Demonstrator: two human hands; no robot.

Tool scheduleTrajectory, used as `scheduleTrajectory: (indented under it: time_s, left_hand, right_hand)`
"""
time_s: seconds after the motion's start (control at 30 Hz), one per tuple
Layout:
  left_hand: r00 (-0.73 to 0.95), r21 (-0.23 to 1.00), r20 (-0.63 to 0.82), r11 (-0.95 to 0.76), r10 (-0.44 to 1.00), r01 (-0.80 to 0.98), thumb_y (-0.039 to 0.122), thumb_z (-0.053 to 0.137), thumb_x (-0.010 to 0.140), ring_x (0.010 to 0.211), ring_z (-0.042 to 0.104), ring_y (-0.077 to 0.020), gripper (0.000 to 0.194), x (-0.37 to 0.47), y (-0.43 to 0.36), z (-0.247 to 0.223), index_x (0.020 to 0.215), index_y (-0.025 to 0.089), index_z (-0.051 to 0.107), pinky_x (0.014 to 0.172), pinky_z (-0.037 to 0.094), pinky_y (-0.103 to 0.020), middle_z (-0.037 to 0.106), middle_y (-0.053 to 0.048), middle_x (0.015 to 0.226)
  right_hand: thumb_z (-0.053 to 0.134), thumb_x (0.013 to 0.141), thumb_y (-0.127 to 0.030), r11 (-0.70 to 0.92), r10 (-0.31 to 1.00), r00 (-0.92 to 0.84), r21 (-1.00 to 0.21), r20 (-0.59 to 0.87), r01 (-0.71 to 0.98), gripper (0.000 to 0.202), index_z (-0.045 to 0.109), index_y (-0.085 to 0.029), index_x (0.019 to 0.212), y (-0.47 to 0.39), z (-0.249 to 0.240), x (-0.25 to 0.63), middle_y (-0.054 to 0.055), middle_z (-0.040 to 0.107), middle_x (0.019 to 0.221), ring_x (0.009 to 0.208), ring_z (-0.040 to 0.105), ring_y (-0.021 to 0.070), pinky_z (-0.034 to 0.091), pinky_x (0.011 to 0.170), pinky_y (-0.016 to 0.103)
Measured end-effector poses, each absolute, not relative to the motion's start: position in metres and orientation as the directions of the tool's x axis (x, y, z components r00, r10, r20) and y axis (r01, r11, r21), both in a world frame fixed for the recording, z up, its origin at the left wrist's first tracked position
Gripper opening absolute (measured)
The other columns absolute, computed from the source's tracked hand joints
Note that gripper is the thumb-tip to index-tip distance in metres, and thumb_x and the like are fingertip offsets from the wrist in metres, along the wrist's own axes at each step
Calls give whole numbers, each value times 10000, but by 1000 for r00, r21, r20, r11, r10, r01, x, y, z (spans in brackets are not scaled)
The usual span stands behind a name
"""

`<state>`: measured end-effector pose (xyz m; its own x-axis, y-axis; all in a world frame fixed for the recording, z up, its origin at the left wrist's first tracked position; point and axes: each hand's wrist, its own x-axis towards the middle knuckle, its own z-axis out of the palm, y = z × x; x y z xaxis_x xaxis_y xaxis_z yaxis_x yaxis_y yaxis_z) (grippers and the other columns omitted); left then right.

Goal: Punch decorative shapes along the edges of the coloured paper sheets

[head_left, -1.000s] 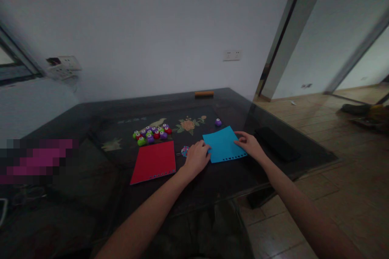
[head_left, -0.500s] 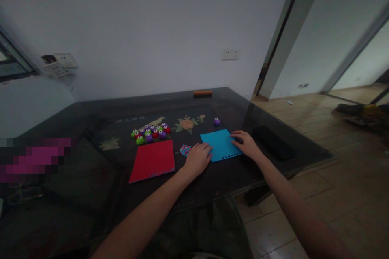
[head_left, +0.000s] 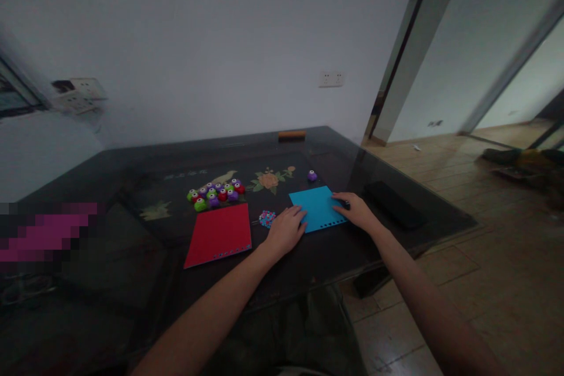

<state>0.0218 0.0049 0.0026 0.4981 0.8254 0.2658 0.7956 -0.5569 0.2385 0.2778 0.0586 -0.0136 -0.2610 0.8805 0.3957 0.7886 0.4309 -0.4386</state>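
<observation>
Table (head_left: 326,254) carried everything. Red sheet (head_left: 220,232) lay flat on the left; blue sheet (head_left: 318,210) sat right of it, punched edge toward the person, both hands at its sides. Black case (head_left: 394,205) lay right of the hands. Left hand (head_left: 287,229) lay loosely over blue's left edge, fingers relaxed, not clenched. Right hand (head_left: 356,211) curled at blue's right edge; no telling whether it gripped anything, the dark spot by its thumb was unclear. Best practice, in judgement: light, even fingertip pressure both sides, no creasing, left wrist clear of the dotted disc (head_left: 266,218). Toys (head_left: 222,194) clustered behind red; lone purple toy (head_left: 312,175) stood just beyond blue.
</observation>
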Motion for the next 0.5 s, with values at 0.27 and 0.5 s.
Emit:
scheduleTrajectory:
  time_s: [0.27,0.5]
  left_hand:
    - [506,247,257,-562,823,789,293,421,885,1211,459,-218,363,20,2,5,1219,189,517,1050,326,-377,502,-90,1315]
    - [508,270,250,-563,824,781,295,423,887,1221,450,-217,364,20,2,5,1219,178,514,1062,307,-392,498,-100,1320]
  right_hand:
    - [616,745,-273,440,878,-259,-464,404,769,341,628,-183,1074,57,-13,280,86,621,1137,1087,538,244,396,964,414]
    - [607,754,-269,442,881,-277,-459,383,770,332,627,-177,1073,56,-12,280,89,624,1129,1088,535,241,389,969,413]
